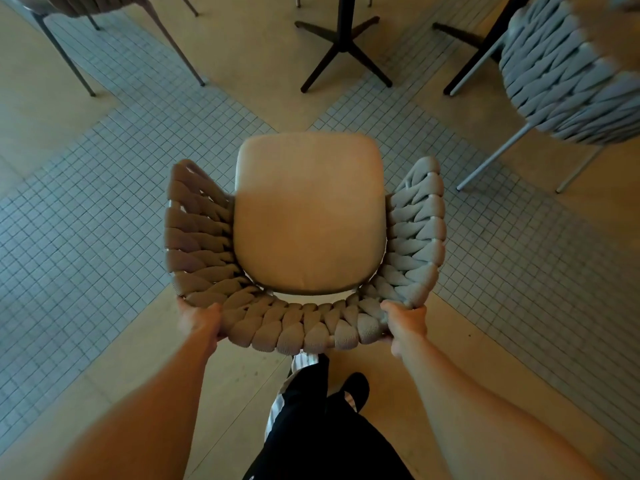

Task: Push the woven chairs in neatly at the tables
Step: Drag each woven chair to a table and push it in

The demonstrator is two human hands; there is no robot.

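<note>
A woven chair (pixel 304 327) with a tan seat cushion (pixel 310 216) stands right in front of me, seen from above, its open front facing away. My left hand (pixel 201 322) grips the back rim at its left corner. My right hand (pixel 405 323) grips the back rim at its right corner. Beyond the chair's front stands a black cross-shaped table base (pixel 341 46). The tabletop is out of view.
A second woven chair (pixel 568 71) with light legs stands at the upper right, beside another dark table leg (pixel 485 46). A third chair's thin legs (pixel 65 60) show at the upper left. The floor mixes beige panels and grey mosaic tile. My leg and shoe (pixel 356 386) are behind the chair.
</note>
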